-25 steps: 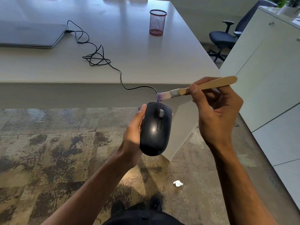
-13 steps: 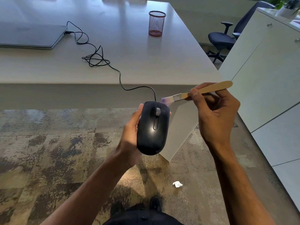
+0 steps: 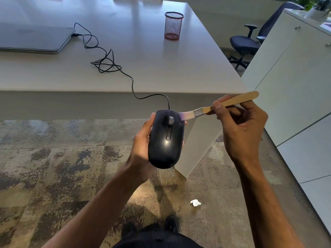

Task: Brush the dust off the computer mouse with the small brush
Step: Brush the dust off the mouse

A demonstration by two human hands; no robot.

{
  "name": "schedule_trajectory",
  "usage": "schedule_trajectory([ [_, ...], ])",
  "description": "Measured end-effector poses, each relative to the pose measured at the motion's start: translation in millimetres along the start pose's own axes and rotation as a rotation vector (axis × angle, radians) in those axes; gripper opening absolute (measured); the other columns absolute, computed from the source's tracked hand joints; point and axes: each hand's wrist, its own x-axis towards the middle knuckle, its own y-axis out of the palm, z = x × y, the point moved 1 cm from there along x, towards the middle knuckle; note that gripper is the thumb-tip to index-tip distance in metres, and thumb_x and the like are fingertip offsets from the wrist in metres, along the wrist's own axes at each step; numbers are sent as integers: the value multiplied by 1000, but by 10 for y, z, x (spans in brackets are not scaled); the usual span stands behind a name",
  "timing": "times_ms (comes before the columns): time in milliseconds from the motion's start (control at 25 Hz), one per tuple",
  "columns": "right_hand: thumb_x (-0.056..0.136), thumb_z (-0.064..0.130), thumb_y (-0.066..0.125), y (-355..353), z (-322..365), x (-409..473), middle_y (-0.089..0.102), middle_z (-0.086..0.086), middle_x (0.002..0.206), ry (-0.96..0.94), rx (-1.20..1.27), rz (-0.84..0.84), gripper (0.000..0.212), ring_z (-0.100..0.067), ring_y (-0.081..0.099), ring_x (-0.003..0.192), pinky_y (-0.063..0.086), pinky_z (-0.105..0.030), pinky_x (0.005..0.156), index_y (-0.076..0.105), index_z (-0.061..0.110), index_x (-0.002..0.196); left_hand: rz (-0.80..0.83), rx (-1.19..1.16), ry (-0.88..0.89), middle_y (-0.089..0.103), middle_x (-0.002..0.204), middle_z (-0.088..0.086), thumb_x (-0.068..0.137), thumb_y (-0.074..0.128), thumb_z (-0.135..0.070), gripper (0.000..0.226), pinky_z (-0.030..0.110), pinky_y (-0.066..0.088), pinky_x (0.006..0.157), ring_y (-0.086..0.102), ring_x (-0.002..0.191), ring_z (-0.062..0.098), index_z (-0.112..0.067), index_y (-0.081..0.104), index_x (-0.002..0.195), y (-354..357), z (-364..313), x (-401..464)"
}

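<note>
Centre of frame: the left hand (image 3: pixel 141 145) grips the black computer mouse (image 3: pixel 165 140) from its left side, held in the air in front of the white surface (image 3: pixel 152 68). The right hand (image 3: pixel 241 129) pinches the wooden handle of the small brush (image 3: pixel 220 105), bristles touching the mouse's upper right edge. Upper centre: a red mesh pen cup (image 3: pixel 173 25) stands on the surface; its contents cannot be told.

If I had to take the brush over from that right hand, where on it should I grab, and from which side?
Probably the bare far end of the wooden handle of the brush, coming from the right and above. That end sticks out free past the right hand, whose fingers pinch the handle nearer the metal ferrule. The bristle end rests against the mouse held in the left hand, so leave it alone.
</note>
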Motion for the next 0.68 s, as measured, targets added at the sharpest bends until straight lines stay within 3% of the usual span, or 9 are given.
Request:
schedule_trajectory([
  [80,90,8,66,-16,3,14,71,24,79,1,9,-55,9,-5,73,80,55,-15,73,65,16,94,-3,27,5,70,84,10,94,38,-52,72,26,54,57,66,66,17,5,50,137,-1,0,-4],
  [240,89,7,66,-10,122,-74,72,20,75,3,71,-34,10,-8,73,75,56,-19,73,65,15,94,-48,55,31,68,101,12,93,40,-52,67,29,53,65,64,78,18,1,56,132,-7,12,17],
  [440,89,10,67,46,189,-174,70,22,65,80,37,-9,13,-1,72,68,54,-11,68,63,22,89,-73,105,68,59,102,15,95,40,-53,68,34,48,73,59,86,21,3,55,131,-35,20,26],
  [680,90,10,67,102,168,-129,71,18,65,91,22,-106,5,-3,73,69,54,-11,68,64,13,93,-56,190,83,71,106,12,95,36,-51,58,33,53,79,66,88,19,-8,68,118,-2,65,13],
])
